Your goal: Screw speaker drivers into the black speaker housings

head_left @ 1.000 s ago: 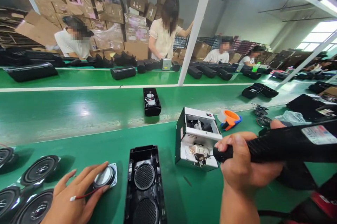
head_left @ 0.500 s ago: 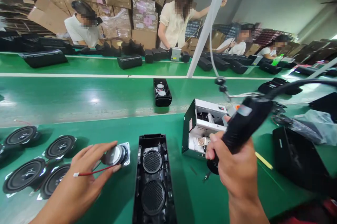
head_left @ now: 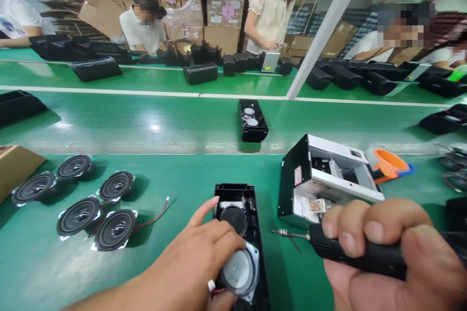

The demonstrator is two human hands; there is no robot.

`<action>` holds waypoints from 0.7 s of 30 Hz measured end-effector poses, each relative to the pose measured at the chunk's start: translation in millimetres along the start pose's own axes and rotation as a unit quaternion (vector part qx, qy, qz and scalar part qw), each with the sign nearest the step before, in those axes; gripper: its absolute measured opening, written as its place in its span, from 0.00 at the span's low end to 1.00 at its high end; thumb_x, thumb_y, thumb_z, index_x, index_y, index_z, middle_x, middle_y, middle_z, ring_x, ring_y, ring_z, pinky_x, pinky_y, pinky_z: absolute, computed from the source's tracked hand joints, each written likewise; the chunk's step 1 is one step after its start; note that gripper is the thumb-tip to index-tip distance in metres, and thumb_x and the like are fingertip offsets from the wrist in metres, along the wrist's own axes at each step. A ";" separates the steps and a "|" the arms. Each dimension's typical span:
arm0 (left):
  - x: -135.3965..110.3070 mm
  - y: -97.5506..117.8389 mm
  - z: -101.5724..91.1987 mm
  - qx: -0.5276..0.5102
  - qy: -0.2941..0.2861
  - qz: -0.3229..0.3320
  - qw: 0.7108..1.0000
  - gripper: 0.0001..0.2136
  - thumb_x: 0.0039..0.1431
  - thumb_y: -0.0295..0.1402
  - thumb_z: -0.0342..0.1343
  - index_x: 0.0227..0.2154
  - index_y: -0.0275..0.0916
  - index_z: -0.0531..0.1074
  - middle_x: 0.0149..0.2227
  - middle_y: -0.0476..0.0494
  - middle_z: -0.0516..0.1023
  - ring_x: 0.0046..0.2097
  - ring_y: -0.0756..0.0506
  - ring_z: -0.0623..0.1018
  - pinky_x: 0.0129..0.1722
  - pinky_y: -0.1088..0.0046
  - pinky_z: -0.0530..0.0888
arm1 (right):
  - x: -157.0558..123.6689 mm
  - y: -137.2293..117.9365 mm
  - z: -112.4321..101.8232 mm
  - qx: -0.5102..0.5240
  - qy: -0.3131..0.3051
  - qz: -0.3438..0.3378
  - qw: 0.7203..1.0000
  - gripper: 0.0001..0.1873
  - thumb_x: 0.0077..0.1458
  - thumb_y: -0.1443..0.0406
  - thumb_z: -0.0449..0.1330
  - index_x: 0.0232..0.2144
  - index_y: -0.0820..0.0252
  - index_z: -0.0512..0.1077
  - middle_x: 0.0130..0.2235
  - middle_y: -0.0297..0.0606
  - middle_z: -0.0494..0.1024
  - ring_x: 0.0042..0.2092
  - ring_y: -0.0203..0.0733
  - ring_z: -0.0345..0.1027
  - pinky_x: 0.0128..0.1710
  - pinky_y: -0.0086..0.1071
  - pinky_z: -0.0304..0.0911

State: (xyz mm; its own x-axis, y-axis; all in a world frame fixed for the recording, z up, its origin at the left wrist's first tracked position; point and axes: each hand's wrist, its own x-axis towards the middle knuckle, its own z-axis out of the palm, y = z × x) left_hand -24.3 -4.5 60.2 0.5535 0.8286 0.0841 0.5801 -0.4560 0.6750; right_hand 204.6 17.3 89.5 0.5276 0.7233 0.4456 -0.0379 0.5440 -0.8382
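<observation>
Speaker driver (head_left: 239,269) under left hand (head_left: 204,252) | right hand (head_left: 383,247) grips screwdriver (head_left: 350,252) | green bench (head_left: 175,174)

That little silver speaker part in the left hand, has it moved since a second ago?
Yes. The silver speaker driver lay on the green table left of the black housing; now the left hand presses it into the housing's near opening.

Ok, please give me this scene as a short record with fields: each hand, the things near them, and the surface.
left hand: left hand presses a speaker driver into the black housing
right hand: right hand grips an electric screwdriver, tip pointing left
beside housing: screw feeder box
left of housing: four loose speaker drivers
surface: green table
</observation>
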 end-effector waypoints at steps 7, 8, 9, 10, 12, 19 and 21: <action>26.3 -18.6 8.6 0.107 0.030 -0.040 0.993 0.21 0.58 0.27 0.62 0.54 0.44 0.77 0.49 0.48 0.83 0.55 0.38 0.79 0.82 0.36 0.43 | 13.5 17.1 34.9 0.036 -0.083 -0.002 0.996 0.06 0.66 0.63 0.69 0.40 0.49 0.74 0.25 0.24 0.66 0.22 0.38 0.60 0.24 0.39 0.68; 29.6 -21.2 10.8 0.123 0.034 -0.043 0.991 0.21 0.59 0.27 0.62 0.55 0.44 0.77 0.50 0.47 0.83 0.56 0.37 0.78 0.81 0.36 0.44 | 15.0 19.9 42.9 0.042 -0.070 -0.009 0.997 0.14 0.65 0.67 0.67 0.50 0.46 0.73 0.26 0.22 0.69 0.22 0.39 0.61 0.23 0.38 0.67; 32.0 -23.6 13.2 0.133 0.037 -0.046 0.989 0.21 0.59 0.27 0.62 0.56 0.43 0.77 0.50 0.47 0.83 0.56 0.37 0.78 0.81 0.36 0.44 | 15.9 23.0 49.9 0.047 -0.057 -0.010 0.997 0.24 0.64 0.70 0.66 0.58 0.43 0.69 0.27 0.20 0.72 0.21 0.40 0.61 0.23 0.38 0.67; 33.5 -25.7 15.7 0.138 0.039 -0.048 0.988 0.21 0.60 0.27 0.61 0.56 0.43 0.77 0.50 0.46 0.83 0.57 0.36 0.78 0.81 0.36 0.44 | 16.4 26.4 55.5 0.049 -0.056 -0.006 0.997 0.31 0.63 0.72 0.65 0.63 0.42 0.64 0.27 0.19 0.74 0.21 0.41 0.61 0.22 0.38 0.67; 34.1 -29.3 20.1 0.139 0.040 -0.045 0.988 0.20 0.60 0.27 0.61 0.55 0.43 0.76 0.50 0.46 0.82 0.56 0.36 0.77 0.81 0.37 0.43 | 16.3 33.5 61.4 0.047 -0.076 0.010 0.996 0.35 0.63 0.72 0.64 0.66 0.45 0.60 0.26 0.18 0.75 0.21 0.42 0.61 0.22 0.38 0.67; 27.7 -35.3 22.8 0.134 0.059 -0.009 0.989 0.22 0.62 0.30 0.62 0.59 0.41 0.75 0.51 0.45 0.83 0.56 0.35 0.77 0.80 0.41 0.41 | 11.2 49.7 57.5 0.040 -0.125 0.037 0.991 0.33 0.65 0.72 0.63 0.67 0.47 0.61 0.28 0.20 0.75 0.22 0.41 0.65 0.24 0.39 0.66; 27.2 -36.1 21.7 0.138 0.052 -0.015 0.989 0.22 0.63 0.29 0.61 0.60 0.42 0.75 0.51 0.46 0.83 0.56 0.36 0.77 0.79 0.43 0.40 | 9.5 52.2 57.9 0.040 -0.133 0.033 0.990 0.32 0.67 0.72 0.63 0.68 0.48 0.61 0.28 0.20 0.76 0.22 0.40 0.66 0.25 0.40 0.67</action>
State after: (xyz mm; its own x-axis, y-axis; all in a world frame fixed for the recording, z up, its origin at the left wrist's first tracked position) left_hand -17.3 27.5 22.3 0.4773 0.8657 0.1507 0.7443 -0.4894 0.4543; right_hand 158.5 77.2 68.1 0.2796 0.8395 0.4660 -0.1375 0.5153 -0.8459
